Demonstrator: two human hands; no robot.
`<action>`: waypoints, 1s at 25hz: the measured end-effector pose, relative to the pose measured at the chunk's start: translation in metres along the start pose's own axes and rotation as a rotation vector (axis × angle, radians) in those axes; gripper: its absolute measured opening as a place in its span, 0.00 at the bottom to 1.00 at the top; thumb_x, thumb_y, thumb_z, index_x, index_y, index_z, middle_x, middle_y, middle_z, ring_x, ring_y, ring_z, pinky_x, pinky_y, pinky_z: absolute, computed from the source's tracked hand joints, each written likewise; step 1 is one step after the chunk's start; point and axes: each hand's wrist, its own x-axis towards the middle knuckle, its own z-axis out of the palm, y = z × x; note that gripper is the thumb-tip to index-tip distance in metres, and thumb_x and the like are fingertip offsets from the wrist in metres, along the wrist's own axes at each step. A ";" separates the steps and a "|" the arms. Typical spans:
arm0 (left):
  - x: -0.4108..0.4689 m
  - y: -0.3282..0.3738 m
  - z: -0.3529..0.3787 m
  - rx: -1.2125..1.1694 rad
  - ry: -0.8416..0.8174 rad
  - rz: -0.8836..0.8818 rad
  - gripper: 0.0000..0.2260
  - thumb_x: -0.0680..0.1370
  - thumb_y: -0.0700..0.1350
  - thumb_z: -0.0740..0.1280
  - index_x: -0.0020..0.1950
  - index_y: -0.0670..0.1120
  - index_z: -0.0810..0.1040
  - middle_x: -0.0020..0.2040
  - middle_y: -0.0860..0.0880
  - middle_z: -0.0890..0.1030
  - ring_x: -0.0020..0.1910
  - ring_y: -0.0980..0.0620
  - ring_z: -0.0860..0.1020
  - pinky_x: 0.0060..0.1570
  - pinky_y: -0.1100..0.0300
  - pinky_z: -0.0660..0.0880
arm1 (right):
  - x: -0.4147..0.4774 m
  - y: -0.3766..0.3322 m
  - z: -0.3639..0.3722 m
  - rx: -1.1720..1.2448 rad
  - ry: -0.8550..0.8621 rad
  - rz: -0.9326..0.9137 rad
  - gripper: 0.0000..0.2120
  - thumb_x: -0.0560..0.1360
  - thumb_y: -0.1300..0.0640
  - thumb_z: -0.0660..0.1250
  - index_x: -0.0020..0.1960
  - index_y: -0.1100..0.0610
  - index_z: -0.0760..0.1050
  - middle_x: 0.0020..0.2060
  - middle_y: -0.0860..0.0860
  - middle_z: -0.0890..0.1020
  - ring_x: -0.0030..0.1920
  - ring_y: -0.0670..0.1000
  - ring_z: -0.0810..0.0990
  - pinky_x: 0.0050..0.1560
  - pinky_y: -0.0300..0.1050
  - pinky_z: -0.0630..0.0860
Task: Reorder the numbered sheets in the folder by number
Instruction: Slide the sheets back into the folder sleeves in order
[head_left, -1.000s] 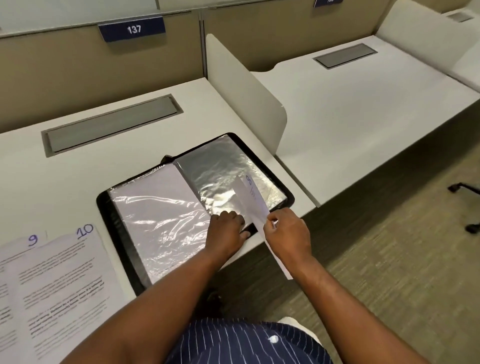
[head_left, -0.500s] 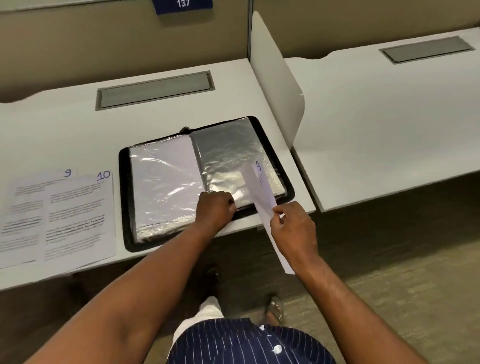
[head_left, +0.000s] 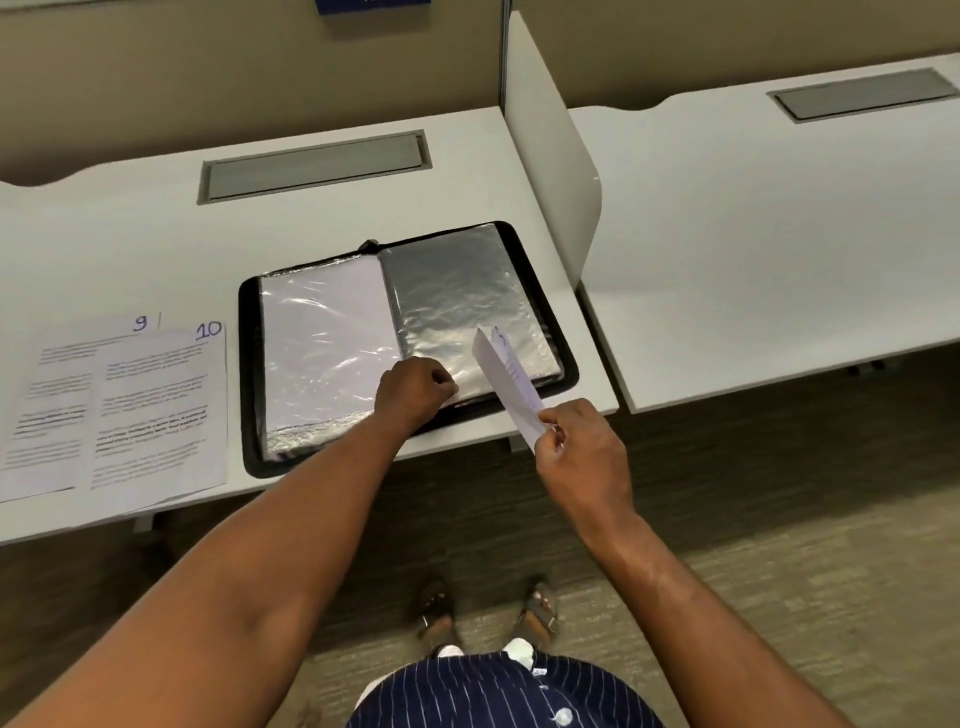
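White sheet (head_left: 506, 374) lifts clear of the sleeve (head_left: 457, 296), pinched at its lower end by the right hand (head_left: 582, 452). The left hand (head_left: 413, 387) stays curled, pinching the sleeve's edge on the open folder (head_left: 249, 364). Alongside, sheet 9 (head_left: 47, 395) and sheet 10 (head_left: 156, 405) wait on the desk (head_left: 130, 234), so this one likely joins that sorting pile.

We stretch both bare forearms forward. Our left grip (head_left: 413, 387) is curled knuckles-up, its fingertips pinching the near edge of a plastic sleeve (head_left: 457, 312). Our right grip (head_left: 582, 452), nearer to us and to the right, pinches the bottom end of a sheet (head_left: 506, 379) between thumb and fingers.
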 end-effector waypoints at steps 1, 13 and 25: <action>0.001 -0.001 -0.002 -0.039 -0.007 -0.012 0.04 0.75 0.52 0.74 0.43 0.53 0.85 0.45 0.53 0.85 0.46 0.50 0.81 0.50 0.54 0.77 | -0.001 -0.002 0.001 -0.010 0.002 -0.015 0.11 0.79 0.59 0.70 0.61 0.55 0.79 0.56 0.50 0.78 0.54 0.44 0.76 0.52 0.42 0.83; 0.006 -0.020 -0.014 -0.238 -0.034 0.016 0.06 0.77 0.49 0.72 0.48 0.47 0.86 0.46 0.51 0.84 0.47 0.51 0.80 0.49 0.56 0.76 | -0.015 -0.001 0.021 -0.227 -0.115 -0.105 0.14 0.78 0.61 0.67 0.62 0.58 0.82 0.56 0.51 0.81 0.54 0.47 0.77 0.57 0.42 0.80; -0.026 -0.016 0.000 -0.181 0.225 0.035 0.08 0.77 0.51 0.67 0.47 0.51 0.85 0.45 0.52 0.86 0.46 0.50 0.82 0.50 0.55 0.76 | 0.013 -0.044 0.018 -0.540 -0.315 -0.078 0.11 0.78 0.57 0.69 0.58 0.60 0.80 0.52 0.55 0.79 0.49 0.54 0.77 0.45 0.46 0.72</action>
